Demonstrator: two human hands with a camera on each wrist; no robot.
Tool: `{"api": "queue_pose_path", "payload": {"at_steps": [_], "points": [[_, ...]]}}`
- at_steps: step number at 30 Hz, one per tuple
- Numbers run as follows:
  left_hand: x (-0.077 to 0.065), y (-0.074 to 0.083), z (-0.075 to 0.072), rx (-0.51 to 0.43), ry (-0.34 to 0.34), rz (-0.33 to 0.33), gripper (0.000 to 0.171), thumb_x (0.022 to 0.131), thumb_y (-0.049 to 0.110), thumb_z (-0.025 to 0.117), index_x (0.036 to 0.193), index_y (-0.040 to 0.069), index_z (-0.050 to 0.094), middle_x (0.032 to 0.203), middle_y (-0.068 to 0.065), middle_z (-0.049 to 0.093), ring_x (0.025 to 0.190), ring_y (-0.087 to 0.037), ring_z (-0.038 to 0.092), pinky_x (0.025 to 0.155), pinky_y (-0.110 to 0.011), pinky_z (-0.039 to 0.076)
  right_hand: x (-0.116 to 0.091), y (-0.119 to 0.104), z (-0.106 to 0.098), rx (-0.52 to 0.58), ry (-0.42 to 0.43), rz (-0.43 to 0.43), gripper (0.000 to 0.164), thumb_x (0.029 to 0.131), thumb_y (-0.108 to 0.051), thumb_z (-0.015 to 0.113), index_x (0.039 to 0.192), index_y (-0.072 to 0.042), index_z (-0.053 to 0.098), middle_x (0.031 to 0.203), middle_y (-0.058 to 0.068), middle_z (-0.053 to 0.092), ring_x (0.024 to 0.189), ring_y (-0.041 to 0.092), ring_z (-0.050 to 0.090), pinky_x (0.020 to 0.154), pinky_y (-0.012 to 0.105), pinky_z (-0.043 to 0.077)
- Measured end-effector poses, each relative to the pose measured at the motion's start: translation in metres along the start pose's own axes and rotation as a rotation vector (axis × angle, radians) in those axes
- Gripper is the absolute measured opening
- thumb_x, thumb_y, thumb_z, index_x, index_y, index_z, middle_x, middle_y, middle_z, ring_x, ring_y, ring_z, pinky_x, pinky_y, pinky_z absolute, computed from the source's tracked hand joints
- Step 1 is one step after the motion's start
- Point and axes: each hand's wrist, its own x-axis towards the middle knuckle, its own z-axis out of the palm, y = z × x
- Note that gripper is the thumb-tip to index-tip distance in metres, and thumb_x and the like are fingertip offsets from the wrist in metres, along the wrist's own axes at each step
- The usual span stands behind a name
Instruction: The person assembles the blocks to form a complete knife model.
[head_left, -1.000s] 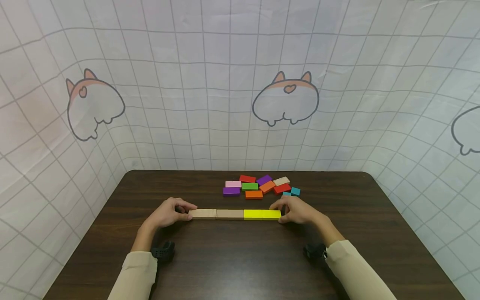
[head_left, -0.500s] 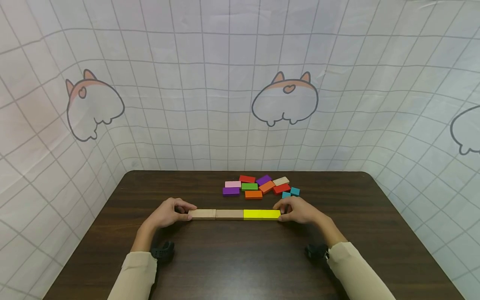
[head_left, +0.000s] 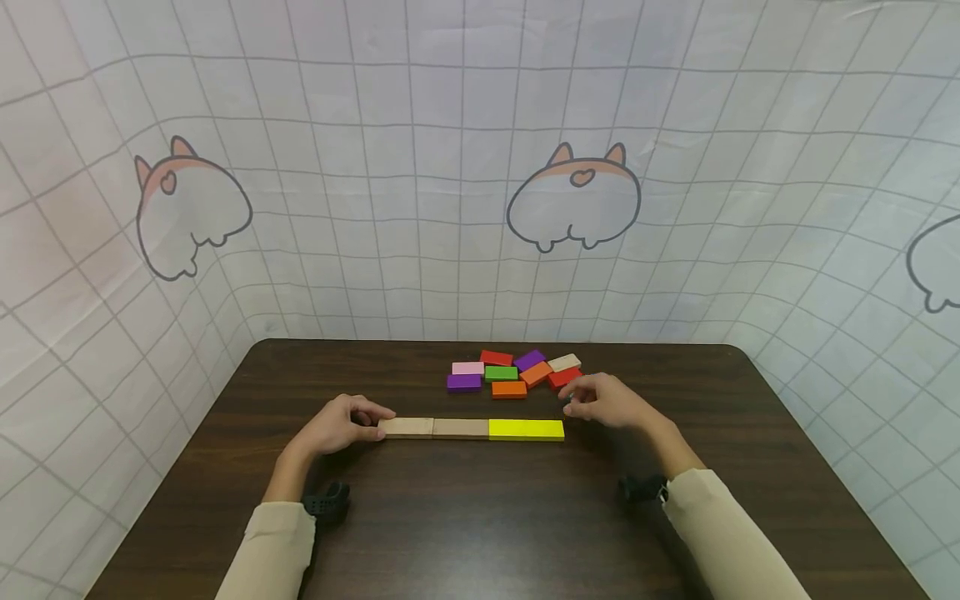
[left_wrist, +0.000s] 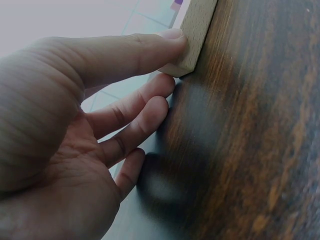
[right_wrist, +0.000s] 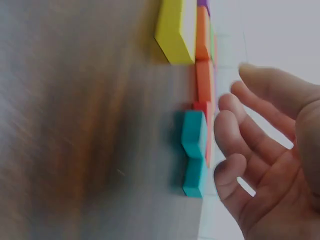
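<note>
A straight row of blocks lies on the dark table: two plain wooden blocks on the left and a yellow block stretch on the right. My left hand pinches the row's left end; in the left wrist view its thumb presses the near face of the wooden block. My right hand is raised past the row's right end, fingers loosely bent and holding nothing. Close by its fingertips in the right wrist view are two small teal blocks, mostly hidden behind the hand in the head view.
Behind the row lies a loose cluster: purple, pink, green, orange, red and another plain wooden block. A white gridded cloth surrounds the table's back and sides.
My right hand has let go of the yellow right end and moved back and to the right, over the teal blocks. My left hand stays at the row's left end.
</note>
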Motion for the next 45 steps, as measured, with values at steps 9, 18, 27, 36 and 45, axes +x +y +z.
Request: {"api": "queue_pose_path", "payload": {"at_steps": [9,18,27,36,45], "points": [[0.0,0.002,0.001,0.007,0.004,-0.008,0.027,0.088,0.017,0.081,0.115,0.016,0.08,0.103,-0.004,0.072,0.087,-0.018,0.057,0.077,-0.034,0.047,0.021,0.015,-0.025,-0.091,0.202,0.058,0.023,0.098,-0.012,0.068,0.119,-0.003,0.072,0.099,0.009,0.07,0.084,0.019,0.06,0.073,0.031,0.05],[0.001,0.0,0.001,0.007,0.005,0.014,0.027,0.088,0.018,0.081,0.115,0.016,0.079,0.102,-0.004,0.072,0.087,-0.018,0.056,0.076,-0.034,0.047,0.038,0.034,-0.021,-0.102,0.227,0.092,0.028,0.095,-0.006,0.07,0.122,-0.005,0.071,0.108,0.013,0.072,0.093,0.024,0.064,0.082,0.039,0.054],[0.0,0.002,0.002,0.001,0.005,-0.01,0.027,0.088,0.017,0.082,0.115,0.018,0.08,0.101,-0.003,0.072,0.086,-0.018,0.056,0.077,-0.034,0.047,0.049,0.039,-0.015,-0.134,0.207,0.116,0.028,0.092,-0.007,0.071,0.12,-0.008,0.073,0.116,0.017,0.071,0.091,0.025,0.056,0.079,0.036,0.047],[0.0,0.001,0.0,0.01,0.009,0.002,0.027,0.088,0.018,0.081,0.115,0.016,0.079,0.103,-0.003,0.072,0.086,-0.018,0.055,0.076,-0.034,0.047,0.051,0.038,-0.016,-0.166,0.166,0.111,0.028,0.089,-0.005,0.074,0.117,-0.005,0.072,0.114,0.017,0.069,0.091,0.026,0.055,0.083,0.043,0.049],[0.0,0.001,0.0,0.011,0.01,-0.007,0.027,0.088,0.017,0.081,0.115,0.017,0.08,0.101,-0.003,0.072,0.086,-0.019,0.055,0.076,-0.034,0.047,0.053,0.038,-0.016,-0.149,0.123,0.126,0.029,0.088,-0.008,0.078,0.116,-0.005,0.07,0.113,0.016,0.068,0.102,0.032,0.058,0.096,0.053,0.049]]}}
